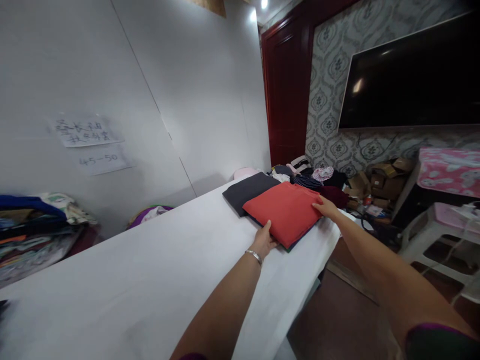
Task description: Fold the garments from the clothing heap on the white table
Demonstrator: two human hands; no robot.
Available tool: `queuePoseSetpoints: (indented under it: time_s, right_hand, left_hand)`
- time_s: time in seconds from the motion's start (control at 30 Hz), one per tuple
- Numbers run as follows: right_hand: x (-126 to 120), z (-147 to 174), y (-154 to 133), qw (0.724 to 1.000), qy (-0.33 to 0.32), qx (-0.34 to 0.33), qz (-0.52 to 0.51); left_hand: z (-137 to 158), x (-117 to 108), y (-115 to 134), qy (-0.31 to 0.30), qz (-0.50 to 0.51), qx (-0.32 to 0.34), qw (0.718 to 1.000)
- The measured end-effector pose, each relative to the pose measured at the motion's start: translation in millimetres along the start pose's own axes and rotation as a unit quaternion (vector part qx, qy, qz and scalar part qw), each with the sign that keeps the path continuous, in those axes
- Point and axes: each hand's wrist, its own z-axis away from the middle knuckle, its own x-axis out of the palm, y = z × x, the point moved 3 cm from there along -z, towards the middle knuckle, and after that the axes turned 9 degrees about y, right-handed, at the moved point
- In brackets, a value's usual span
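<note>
A folded red garment (283,210) lies near the far end of a long white-covered table (150,280). Dark blue and green cloth shows along its lower edge. My left hand (264,241) grips the near left edge, thumb towards the top and fingers partly hidden beneath. On the right side, my right hand (327,207) has hold of the garment's edge, some of its fingers out of sight. A folded dark grey garment (240,192) sits behind and to the left, partly covered by the red one.
Loose clothes (300,175) are heaped beyond the table's far end. Cardboard boxes (386,182) and a plastic stool (442,235) stand at right. More stacked clothes (33,230) lie at left, below a white panel (150,100) bearing handwritten paper signs (90,132).
</note>
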Motion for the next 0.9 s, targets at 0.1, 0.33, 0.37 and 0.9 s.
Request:
queuePoseSetpoints:
  time_s: [0.1,0.33,0.37,0.9]
  right_hand:
    - [11,15,3,0.999,-0.001,-0.006,0.045]
    - [26,42,-108,0.967,-0.058,-0.222,0.108]
    - [31,47,-129,0.962,-0.079,-0.243,0.099]
    - [128,61,-193,0.884,-0.351,-0.272,0.147]
  left_hand:
    - [-9,-4,4,0.002,-0.033,0.055,0.998]
    - [-18,3,-2,0.026,-0.044,0.082,0.995]
    - [-19,4,-3,0.027,-0.042,0.085,0.995]
    - [-10,-13,-25,0.017,-0.079,0.070,0.994]
